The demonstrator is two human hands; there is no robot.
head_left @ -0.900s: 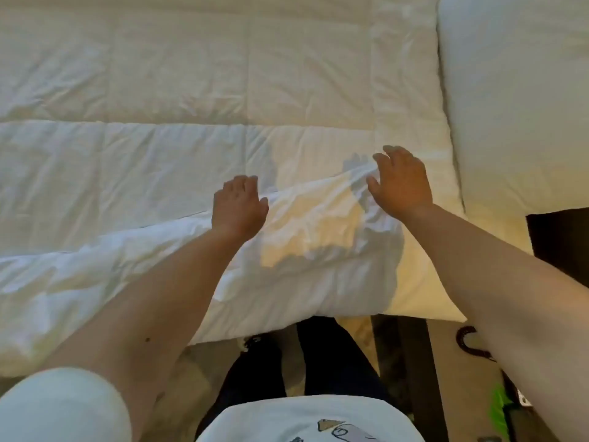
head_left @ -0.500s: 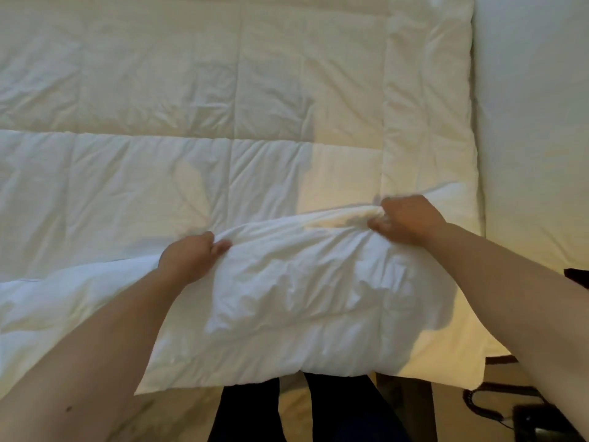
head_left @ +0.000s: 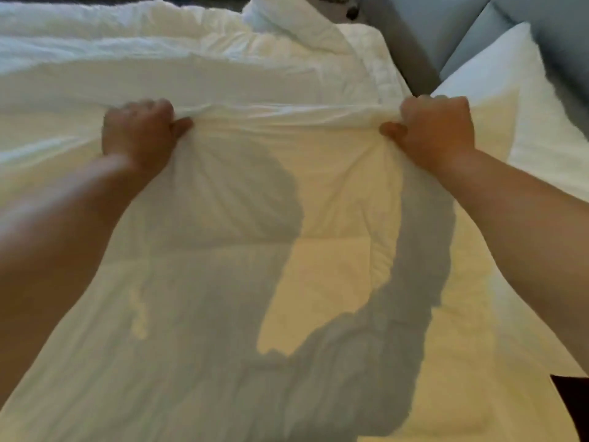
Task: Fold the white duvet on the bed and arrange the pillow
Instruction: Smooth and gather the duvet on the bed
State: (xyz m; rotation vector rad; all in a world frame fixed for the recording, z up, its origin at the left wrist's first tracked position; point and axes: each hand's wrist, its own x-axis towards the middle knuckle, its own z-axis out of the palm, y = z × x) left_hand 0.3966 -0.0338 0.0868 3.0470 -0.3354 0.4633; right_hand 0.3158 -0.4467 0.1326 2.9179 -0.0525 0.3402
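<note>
Head view: fists (head_left: 138,130) on duvet (head_left: 287,173)

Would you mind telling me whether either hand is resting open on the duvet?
No, the left hand and right hand are both fisted around the duvet edge.

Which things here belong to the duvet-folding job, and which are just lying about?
Job:
quilted white fabric duvet
plump white pillow
left hand, fisted on the duvet
right hand, likewise

Lying about:
grey-blue padded headboard
dark object at the top edge
</note>
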